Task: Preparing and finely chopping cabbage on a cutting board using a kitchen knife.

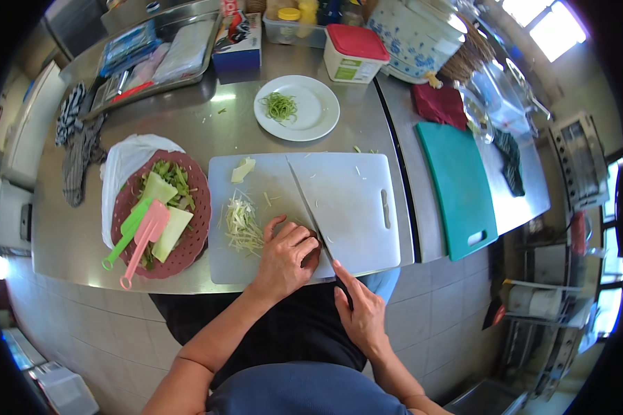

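My right hand (361, 306) grips the handle of a long kitchen knife (306, 205). Its blade slants across a white plastic cutting board (353, 202), tip toward the far edge. Close against the blade's left side, my left hand (288, 257) rests on the board with curled fingers; whatever lies under them is hidden. A heap of thin pale-green vegetable shreds (242, 224) lies left of that hand. Beyond the heap is a flat pale vegetable piece (243, 170). A few loose shreds are scattered right of the blade. Past the board, a white plate (319, 122) bears curly green shreds (280, 107).
At left, a mauve perforated plastic basket (201, 207) holds leafy greens, pale slabs, and green (131, 228) and pink (148, 228) plastic utensils. A green cutting board (457, 192) lies right of the counter seam. Behind stand a metal tray (205, 62) and a red-lidded tub (354, 54).
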Demonstrator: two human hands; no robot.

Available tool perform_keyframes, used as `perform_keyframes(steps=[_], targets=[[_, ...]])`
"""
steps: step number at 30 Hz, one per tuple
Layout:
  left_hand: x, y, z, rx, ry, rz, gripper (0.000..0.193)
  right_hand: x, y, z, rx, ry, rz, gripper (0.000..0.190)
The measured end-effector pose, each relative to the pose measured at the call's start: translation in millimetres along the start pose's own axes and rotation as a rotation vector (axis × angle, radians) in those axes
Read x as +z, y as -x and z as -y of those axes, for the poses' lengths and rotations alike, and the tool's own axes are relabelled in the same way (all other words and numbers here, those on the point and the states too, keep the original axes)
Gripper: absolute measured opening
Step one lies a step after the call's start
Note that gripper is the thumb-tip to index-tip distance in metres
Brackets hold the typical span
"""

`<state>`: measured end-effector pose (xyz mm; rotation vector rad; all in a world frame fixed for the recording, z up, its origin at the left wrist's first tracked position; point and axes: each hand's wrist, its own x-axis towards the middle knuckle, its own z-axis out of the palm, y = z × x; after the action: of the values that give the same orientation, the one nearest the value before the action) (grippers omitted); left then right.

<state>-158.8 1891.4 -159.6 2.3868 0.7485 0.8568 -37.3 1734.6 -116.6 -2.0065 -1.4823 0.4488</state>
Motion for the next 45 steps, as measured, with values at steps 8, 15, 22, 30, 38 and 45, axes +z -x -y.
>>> perform_keyframes(steps=[8, 15, 22, 30, 38, 45], targets=[[2, 6, 3, -0.024, 0.028, -0.023, 0.015, -19, 10, 3, 0.133, -0.113, 0.127, 0.044], [3, 3, 1, -0.026, 0.067, -0.023, 0.014, -6, 15, -2, 0.023, -0.014, 0.03, 0.047], [-3, 4, 2, -0.068, 0.125, -0.017, 0.019, -7, -15, -1, 0.327, -0.263, 0.177, 0.044], [-6, 3, 6, 0.0, 0.019, -0.003, 0.021, -19, 12, 5, 0.076, -0.083, 0.113, 0.043], [-3, 2, 3, -0.014, 0.008, -0.019, 0.014, 1, -2, -3, -0.007, -0.048, 0.016, 0.048], [1, 2, 3, -0.017, 0.013, -0.057, 0.015, -8, -18, -2, 0.246, -0.235, 0.178, 0.045]])
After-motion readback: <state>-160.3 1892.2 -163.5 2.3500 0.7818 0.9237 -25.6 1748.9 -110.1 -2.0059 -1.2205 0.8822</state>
